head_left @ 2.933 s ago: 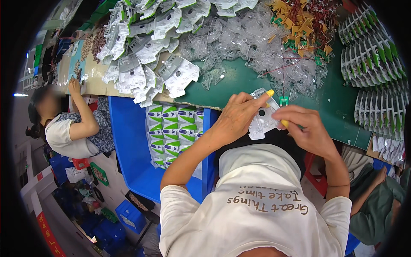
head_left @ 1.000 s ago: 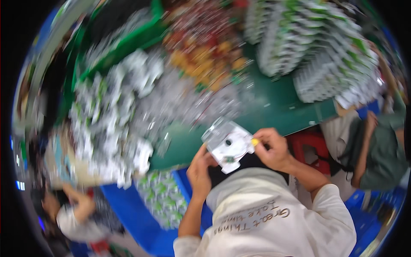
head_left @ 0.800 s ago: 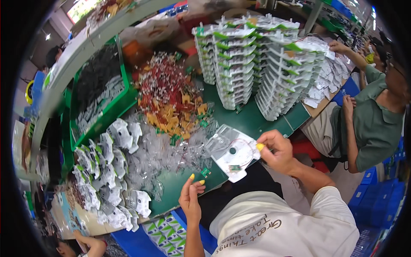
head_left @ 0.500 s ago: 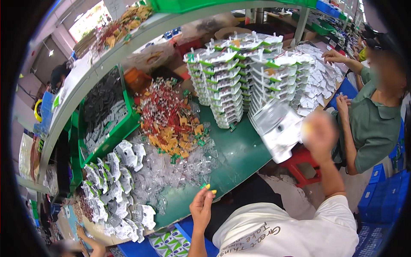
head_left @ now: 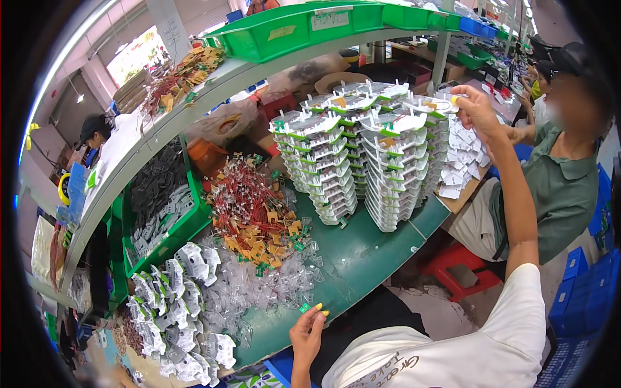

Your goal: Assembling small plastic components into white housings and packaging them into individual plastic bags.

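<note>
My left hand (head_left: 306,336), with yellow covers on its fingertips, pinches a small green circuit board (head_left: 305,308) over the bench's near edge. Stretched far forward, my right hand (head_left: 480,115) is at the back right of the tall stacks. Its yellow-covered fingertip is at the edge of a white plastic housing (head_left: 435,103) on top of a stack; the fingers' far side is hidden. Layered white-and-green housings (head_left: 396,165) stand in several columns. A heap of red-wired parts with orange and green boards (head_left: 252,213) lies left of them, with clear plastic pieces (head_left: 242,281) in front.
More white housings (head_left: 181,310) pile up at the near left. Beside them, a green bin (head_left: 200,210) holds grey and black parts. A shelf with green trays (head_left: 304,29) crosses above the bench. At right sits a co-worker in a green shirt (head_left: 563,187), near a red stool (head_left: 462,275).
My right hand has carried a white housing from over the bench's right edge up and away to the top of the stacks. My left hand keeps the circuit board. The view has tilted slightly.
</note>
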### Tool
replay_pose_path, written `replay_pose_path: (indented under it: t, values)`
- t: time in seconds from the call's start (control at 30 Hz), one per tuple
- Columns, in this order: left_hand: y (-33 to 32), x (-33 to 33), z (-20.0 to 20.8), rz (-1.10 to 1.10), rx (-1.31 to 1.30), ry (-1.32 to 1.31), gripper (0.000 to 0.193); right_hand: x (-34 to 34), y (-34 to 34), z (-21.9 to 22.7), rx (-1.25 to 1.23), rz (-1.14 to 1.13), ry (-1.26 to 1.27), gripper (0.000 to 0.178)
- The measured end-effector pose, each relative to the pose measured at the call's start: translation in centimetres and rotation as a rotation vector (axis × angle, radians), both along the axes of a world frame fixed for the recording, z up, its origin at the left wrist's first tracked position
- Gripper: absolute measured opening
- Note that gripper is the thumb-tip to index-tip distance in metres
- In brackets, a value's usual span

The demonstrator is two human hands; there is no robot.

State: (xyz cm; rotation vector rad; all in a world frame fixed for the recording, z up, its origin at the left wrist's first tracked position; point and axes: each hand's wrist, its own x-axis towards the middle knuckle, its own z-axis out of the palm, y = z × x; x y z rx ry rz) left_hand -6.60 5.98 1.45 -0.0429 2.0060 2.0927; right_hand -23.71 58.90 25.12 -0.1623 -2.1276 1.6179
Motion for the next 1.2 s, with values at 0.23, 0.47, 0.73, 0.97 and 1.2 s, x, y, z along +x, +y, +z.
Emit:
replay_pose_path:
  t: [0.23,0.47,0.73,0.97,1.2]
  values:
    - [-1.0,0.1,-1.3,0.011,0.015,-0.028,0.030,-1.0,-0.3,-0.7,0.025,-0.024,-0.034,0.028]
    - [-0.9,0.6,-1.3,0.036,-0.032,-0.008,0.029,-2.5,0.3,-3.0,-0.080,-0.087,0.120,0.023]
    - [-0.2,-0.9,-0.9,0.038,-0.105,0.071,0.030,6.4,-7.4,-2.6,0.084,0.038,0.468,0.024]
    - [-0.7,0.0,-1.5,0.102,-0.085,0.034,0.029,5.7,-30.6,-10.0,0.585,0.746,0.131,0.018]
    - [-0.7,0.1,-1.0,0.055,-0.141,0.153,0.024,1.3,-39.4,-17.7,0.671,0.812,0.237,0.009]
